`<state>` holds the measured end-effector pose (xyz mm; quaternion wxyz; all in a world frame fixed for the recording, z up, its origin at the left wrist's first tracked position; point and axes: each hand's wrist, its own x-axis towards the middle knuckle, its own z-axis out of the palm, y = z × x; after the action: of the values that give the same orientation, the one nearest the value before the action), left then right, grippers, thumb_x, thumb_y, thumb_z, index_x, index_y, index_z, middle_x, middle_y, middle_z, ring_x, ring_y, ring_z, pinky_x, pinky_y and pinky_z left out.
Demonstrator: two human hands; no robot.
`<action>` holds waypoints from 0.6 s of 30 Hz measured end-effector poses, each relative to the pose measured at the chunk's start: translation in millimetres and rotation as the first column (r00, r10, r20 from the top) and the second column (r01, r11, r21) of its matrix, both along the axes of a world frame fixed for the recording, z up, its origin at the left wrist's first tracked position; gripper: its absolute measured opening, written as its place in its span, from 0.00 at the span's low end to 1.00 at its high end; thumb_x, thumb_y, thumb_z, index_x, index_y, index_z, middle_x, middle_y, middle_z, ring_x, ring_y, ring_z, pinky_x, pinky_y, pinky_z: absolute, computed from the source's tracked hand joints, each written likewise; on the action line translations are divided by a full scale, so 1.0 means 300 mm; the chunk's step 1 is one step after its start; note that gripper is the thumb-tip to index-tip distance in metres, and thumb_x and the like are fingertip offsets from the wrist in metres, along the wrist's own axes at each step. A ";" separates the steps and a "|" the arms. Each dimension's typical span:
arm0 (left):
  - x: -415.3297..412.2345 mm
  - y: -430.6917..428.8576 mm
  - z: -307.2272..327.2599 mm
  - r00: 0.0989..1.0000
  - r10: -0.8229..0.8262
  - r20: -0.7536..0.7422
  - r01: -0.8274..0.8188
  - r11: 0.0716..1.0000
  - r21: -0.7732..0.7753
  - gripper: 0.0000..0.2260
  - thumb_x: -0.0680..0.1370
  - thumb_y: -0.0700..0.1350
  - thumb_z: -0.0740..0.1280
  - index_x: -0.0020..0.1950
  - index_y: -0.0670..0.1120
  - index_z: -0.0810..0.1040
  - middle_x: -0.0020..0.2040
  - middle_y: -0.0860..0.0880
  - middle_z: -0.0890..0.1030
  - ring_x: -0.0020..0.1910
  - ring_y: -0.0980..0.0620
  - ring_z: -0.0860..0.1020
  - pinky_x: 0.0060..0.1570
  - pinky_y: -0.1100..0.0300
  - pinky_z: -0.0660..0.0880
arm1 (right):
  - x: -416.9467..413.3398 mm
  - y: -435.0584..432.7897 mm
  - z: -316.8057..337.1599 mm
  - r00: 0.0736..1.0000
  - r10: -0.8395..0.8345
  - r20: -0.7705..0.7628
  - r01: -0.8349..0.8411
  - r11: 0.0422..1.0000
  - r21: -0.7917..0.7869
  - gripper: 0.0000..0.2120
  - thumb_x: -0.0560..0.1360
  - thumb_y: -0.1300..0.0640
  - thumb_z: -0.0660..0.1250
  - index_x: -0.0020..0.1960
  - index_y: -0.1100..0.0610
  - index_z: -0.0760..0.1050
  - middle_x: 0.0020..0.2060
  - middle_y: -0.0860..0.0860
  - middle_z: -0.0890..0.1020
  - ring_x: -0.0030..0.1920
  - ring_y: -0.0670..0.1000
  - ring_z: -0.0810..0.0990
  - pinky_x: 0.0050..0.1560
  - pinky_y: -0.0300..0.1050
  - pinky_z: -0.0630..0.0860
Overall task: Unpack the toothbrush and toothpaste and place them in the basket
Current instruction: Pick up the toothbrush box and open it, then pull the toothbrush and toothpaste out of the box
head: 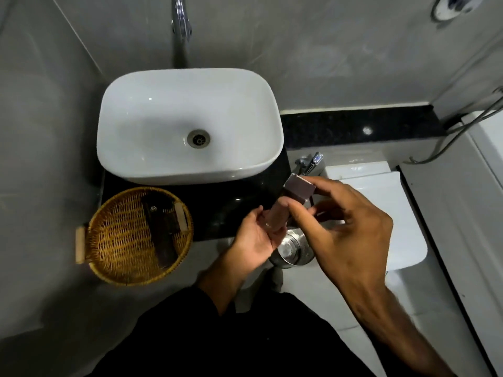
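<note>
Halfway through: one item in the basket, one box in our hands

We hold a small brownish box [295, 195] between both hands over the front edge of the black table [217, 213], right of the wicker basket [114, 273]. Our left hand [255, 240] has its grip closed around the box's lower end, and our right hand [345, 227] pinches the upper end with thumb and fingertips, apparently working at the flap. Whether it holds the toothbrush or the toothpaste we cannot tell. A dark, long packet [160, 227] already lies in the basket, seemingly still wrapped. We judge that this box remains to be opened and its contents put in the basket. A steel bin [292, 251] stands on the floor below our hands.
</note>
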<state>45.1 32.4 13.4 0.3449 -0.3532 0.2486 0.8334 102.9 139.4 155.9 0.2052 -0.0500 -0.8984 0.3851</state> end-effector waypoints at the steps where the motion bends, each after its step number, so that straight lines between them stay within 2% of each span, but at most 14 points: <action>1: 0.002 0.001 0.012 1.000 -0.003 -0.003 0.003 1.000 0.001 0.12 0.82 0.50 0.57 0.60 0.45 0.74 0.49 0.43 0.80 0.47 0.47 0.78 0.51 0.57 0.74 | -0.001 -0.004 0.014 1.000 -0.003 -0.014 0.003 1.000 0.015 0.19 0.71 0.38 0.77 0.59 0.44 0.85 0.45 0.41 0.87 0.40 0.42 0.85 0.45 0.39 0.83; 3: 0.000 0.001 0.024 1.000 -0.009 0.008 0.009 1.000 0.003 0.14 0.82 0.50 0.58 0.61 0.44 0.75 0.48 0.42 0.82 0.47 0.46 0.79 0.51 0.57 0.75 | -0.003 -0.008 0.037 0.999 -0.016 -0.032 0.016 1.000 0.002 0.19 0.71 0.38 0.77 0.59 0.43 0.85 0.44 0.40 0.87 0.38 0.42 0.85 0.43 0.41 0.84; 5: -0.001 0.003 0.028 1.000 -0.027 0.005 0.027 1.000 -0.010 0.14 0.82 0.50 0.58 0.60 0.43 0.76 0.48 0.41 0.83 0.46 0.46 0.80 0.49 0.57 0.76 | -0.019 -0.006 0.044 0.998 -0.033 -0.060 0.033 0.999 -0.007 0.19 0.70 0.38 0.78 0.59 0.42 0.84 0.45 0.39 0.87 0.37 0.43 0.85 0.43 0.39 0.83; 7: 0.018 0.016 0.029 0.999 -0.049 0.015 0.049 0.999 -0.008 0.18 0.82 0.50 0.59 0.64 0.40 0.77 0.60 0.39 0.81 0.55 0.44 0.78 0.60 0.55 0.75 | -0.016 -0.008 0.041 0.999 -0.046 -0.023 0.047 0.999 0.015 0.20 0.70 0.38 0.78 0.60 0.42 0.84 0.46 0.37 0.86 0.38 0.42 0.85 0.46 0.38 0.82; 9: 0.014 0.028 0.028 0.997 -0.080 0.012 0.080 0.997 0.012 0.20 0.82 0.50 0.60 0.67 0.38 0.76 0.71 0.38 0.75 0.62 0.43 0.75 0.71 0.52 0.68 | -0.017 -0.013 0.054 0.997 -0.064 -0.047 0.064 0.998 -0.008 0.20 0.69 0.38 0.78 0.59 0.41 0.84 0.46 0.36 0.87 0.41 0.41 0.86 0.47 0.35 0.81; 11: 0.013 0.034 0.021 0.998 -0.070 0.006 0.070 0.998 -0.009 0.23 0.81 0.50 0.60 0.70 0.36 0.74 0.73 0.38 0.72 0.63 0.43 0.74 0.73 0.52 0.66 | -0.018 -0.010 0.051 0.995 -0.072 -0.072 0.071 0.997 -0.010 0.20 0.70 0.38 0.78 0.59 0.41 0.84 0.48 0.37 0.87 0.42 0.41 0.86 0.47 0.38 0.83; 12: 0.015 0.039 0.014 0.998 -0.070 0.000 0.070 0.998 -0.007 0.23 0.81 0.50 0.61 0.71 0.37 0.74 0.72 0.38 0.74 0.61 0.44 0.76 0.71 0.54 0.69 | -0.008 -0.008 0.057 0.996 -0.078 -0.053 0.077 0.997 -0.017 0.20 0.70 0.39 0.79 0.59 0.42 0.85 0.48 0.38 0.88 0.41 0.41 0.86 0.47 0.41 0.84; 13: 0.012 0.041 0.005 0.996 -0.086 0.008 0.086 0.996 -0.007 0.23 0.80 0.51 0.61 0.69 0.37 0.76 0.68 0.39 0.79 0.58 0.46 0.79 0.64 0.57 0.74 | -0.003 -0.006 0.069 0.995 -0.090 -0.041 0.088 0.995 -0.046 0.20 0.69 0.39 0.79 0.59 0.42 0.85 0.48 0.37 0.88 0.39 0.41 0.86 0.46 0.42 0.84; 15: -0.005 0.038 -0.005 0.995 -0.093 0.025 0.094 0.995 -0.029 0.17 0.78 0.51 0.63 0.57 0.39 0.80 0.46 0.41 0.88 0.40 0.48 0.85 0.40 0.62 0.82 | -0.013 0.009 0.094 0.988 -0.115 -0.100 0.107 0.991 -0.082 0.20 0.70 0.39 0.78 0.60 0.42 0.84 0.48 0.34 0.86 0.37 0.41 0.85 0.44 0.37 0.83; 16: -0.003 0.036 -0.015 0.996 -0.076 0.048 0.078 0.996 -0.037 0.15 0.78 0.51 0.63 0.52 0.40 0.80 0.37 0.43 0.87 0.33 0.49 0.85 0.32 0.63 0.81 | -0.009 0.020 0.100 0.985 -0.123 -0.124 0.113 0.990 -0.087 0.21 0.71 0.40 0.78 0.62 0.42 0.83 0.47 0.33 0.84 0.38 0.41 0.85 0.44 0.34 0.82; 18: -0.004 0.035 -0.022 0.993 -0.078 0.087 0.085 0.993 -0.076 0.12 0.79 0.50 0.63 0.47 0.42 0.79 0.29 0.46 0.84 0.25 0.52 0.83 0.24 0.66 0.78 | -0.003 0.035 0.124 0.977 -0.160 -0.137 0.148 0.984 -0.098 0.25 0.72 0.41 0.77 0.68 0.44 0.80 0.47 0.31 0.83 0.39 0.41 0.85 0.43 0.29 0.79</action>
<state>44.0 42.8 6.7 0.3744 -0.3908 0.2811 0.7925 102.1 149.8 193.2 0.2967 -0.1004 -0.8568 0.4095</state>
